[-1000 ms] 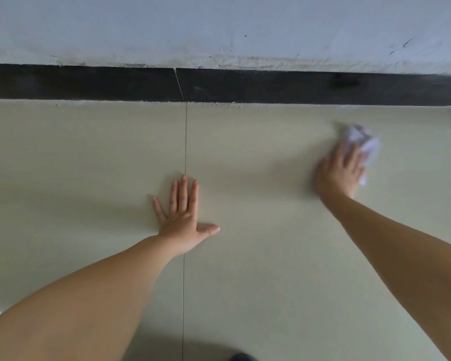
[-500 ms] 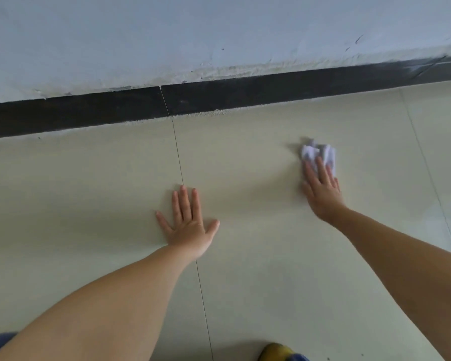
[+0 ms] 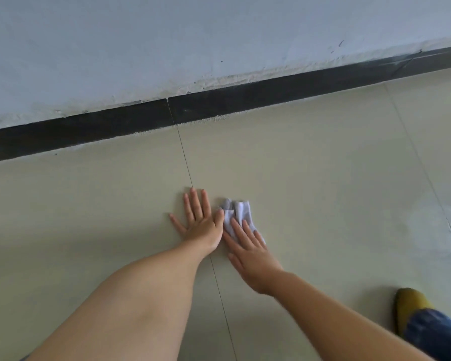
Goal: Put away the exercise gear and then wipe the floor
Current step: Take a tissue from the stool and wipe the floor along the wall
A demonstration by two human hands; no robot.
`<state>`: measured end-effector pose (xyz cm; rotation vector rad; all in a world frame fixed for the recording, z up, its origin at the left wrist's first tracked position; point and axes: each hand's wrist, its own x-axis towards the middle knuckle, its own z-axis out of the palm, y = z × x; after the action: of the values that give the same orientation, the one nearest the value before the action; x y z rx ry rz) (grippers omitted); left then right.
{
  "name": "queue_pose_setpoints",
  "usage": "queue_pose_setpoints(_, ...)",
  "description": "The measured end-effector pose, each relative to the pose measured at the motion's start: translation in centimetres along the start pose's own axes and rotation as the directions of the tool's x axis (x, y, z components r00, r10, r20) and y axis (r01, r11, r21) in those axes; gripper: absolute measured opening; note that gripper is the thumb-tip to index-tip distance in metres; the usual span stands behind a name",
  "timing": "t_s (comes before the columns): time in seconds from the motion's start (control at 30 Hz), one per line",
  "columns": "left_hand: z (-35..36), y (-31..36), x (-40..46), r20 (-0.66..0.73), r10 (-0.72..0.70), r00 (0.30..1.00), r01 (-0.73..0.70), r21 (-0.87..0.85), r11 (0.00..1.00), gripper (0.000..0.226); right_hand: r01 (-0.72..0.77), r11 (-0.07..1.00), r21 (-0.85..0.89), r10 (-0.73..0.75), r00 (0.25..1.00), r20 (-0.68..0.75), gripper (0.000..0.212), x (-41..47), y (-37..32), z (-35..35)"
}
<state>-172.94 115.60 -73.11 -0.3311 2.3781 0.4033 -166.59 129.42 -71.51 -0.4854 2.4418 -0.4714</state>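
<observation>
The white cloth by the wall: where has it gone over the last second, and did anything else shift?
The right hand swept the white cloth leftward across the floor, from far out on the right to right beside the left hand. It was never let go. The left hand stayed flat on the tile seam, fingers spread. A yellow shoe has come into view.

An indoor room, probably in a home, seen at floor level: a floor [image 3: 323, 178] of large pale beige tiles with thin grout lines meets a dark baseboard [image 3: 219, 105] under a painted white wall [image 3: 167, 48], its lower edge rough and scuffed.
</observation>
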Motion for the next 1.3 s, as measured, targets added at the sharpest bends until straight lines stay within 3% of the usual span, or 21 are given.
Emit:
queue_pose_setpoints(0.07,0.2,-0.1,0.3,-0.02,0.006,1.0,-0.006,-0.009,1.0,0.065,0.126,0.989,-0.079,-0.132,0.988,-0.079,0.058,-0.6,6.0,-1.1)
queue_pose_setpoints(0.1,0.5,-0.3,0.4,-0.034,0.007,0.999,-0.007,-0.007,1.0,0.067,0.076,0.99,-0.118,-0.092,0.985,-0.144,0.059,-0.9,9.5,-2.1)
queue_pose_setpoints(0.17,0.9,-0.4,0.2,-0.083,0.009,0.996,-0.007,0.018,1.0,0.07,-0.258,0.965,-0.054,0.231,0.924,-0.304,0.066,-2.1,17.3,-4.4)
queue_pose_setpoints(0.27,1.7,-0.5,0.1,-0.194,0.014,0.981,-0.006,0.041,0.999,0.072,-0.642,0.723,0.255,0.691,0.668,-0.275,0.072,-4.0,23.6,-7.6)
queue_pose_setpoints(0.33,1.8,-0.5,0.1,-0.209,0.013,0.978,-0.007,0.027,1.0,0.072,-0.718,0.611,0.334,0.791,0.535,-0.298,0.058,-3.0,21.5,-6.8)
queue_pose_setpoints(0.37,1.8,-0.5,0.1,-0.209,0.008,0.978,-0.004,0.019,1.0,0.071,-0.713,0.619,0.33,0.783,0.529,-0.326,0.055,-2.3,18.8,-5.6)
queue_pose_setpoints(0.43,1.6,-0.6,0.2,-0.215,0.008,0.977,-0.007,0.002,1.0,0.067,-0.573,0.786,0.233,0.612,0.665,-0.428,0.057,-1.7,12.0,-1.6)
queue_pose_setpoints(0.5,0.8,-0.5,0.0,-0.197,-0.008,0.98,0.0,-0.041,0.999,0.062,-0.295,0.956,0.006,0.267,0.857,-0.441,0.059,-2.3,5.9,3.4)
queue_pose_setpoints(0.53,0.3,-0.3,-0.2,-0.181,-0.028,0.983,0.014,-0.078,0.997,0.059,-0.134,0.985,-0.111,0.085,0.927,-0.365,0.057,-3.0,3.9,5.0)
queue_pose_setpoints(0.6,-0.5,0.6,-0.6,-0.153,-0.078,0.985,0.056,-0.146,0.988,0.057,0.173,0.954,-0.245,-0.211,0.968,-0.135,0.054,-4.3,3.4,5.4)
queue_pose_setpoints(0.7,-0.8,2.6,-1.6,-0.159,-0.089,0.983,0.065,-0.153,0.986,0.058,0.42,0.822,-0.385,-0.444,0.895,0.028,0.05,-5.4,10.8,1.9)
queue_pose_setpoints(0.77,0.2,4.3,-2.6,-0.166,-0.041,0.985,0.023,-0.11,0.994,0.058,0.377,0.792,-0.48,-0.423,0.906,0.013,0.051,-6.5,18.4,-1.6)
queue_pose_setpoints(0.8,1.0,5.2,-3.1,-0.163,-0.005,0.987,-0.008,-0.078,0.997,0.059,0.283,0.82,-0.497,-0.352,0.935,-0.049,0.053,-7.1,21.9,-3.4)
queue_pose_setpoints(0.87,3.2,7.0,-3.8,-0.149,0.079,0.986,-0.079,0.005,0.997,0.06,-0.081,0.945,-0.316,0.004,0.972,-0.236,0.059,-8.1,26.9,-6.8)
queue_pose_setpoints(0.93,5.0,8.8,-4.4,-0.115,0.128,0.985,-0.121,0.066,0.99,0.061,-0.485,0.874,0.043,0.476,0.833,-0.283,0.058,-7.7,27.9,-8.9)
queue_pose_setpoints(1.0,6.0,9.9,-4.5,-0.087,0.108,0.99,-0.103,0.065,0.993,0.061,-0.635,0.754,0.167,0.653,0.701,-0.286,0.059,-6.1,25.8,-9.4)
queue_pose_setpoints(1.07,6.1,10.4,-4.4,-0.074,0.078,0.994,-0.074,0.049,0.996,0.061,-0.588,0.803,0.098,0.589,0.755,-0.289,0.061,-4.2,22.4,-8.3)
queue_pose_setpoints(1.17,6.2,10.5,-4.2,-0.055,0.061,0.997,-0.059,0.045,0.997,0.062,-0.214,0.965,-0.15,0.186,0.966,-0.181,0.063,-1.6,17.0,-6.1)
queue_pose_setpoints(1.23,6.5,10.6,-4.3,-0.064,0.043,0.997,-0.039,0.054,0.998,0.065,0.072,0.966,-0.248,-0.075,0.997,-0.006,0.058,0.5,14.6,-7.0)
queue_pose_setpoints(1.3,6.9,10.8,-4.2,-0.075,0.028,0.997,-0.025,0.052,0.998,0.067,0.261,0.916,-0.304,-0.231,0.964,0.131,0.053,2.8,14.9,-9.0)
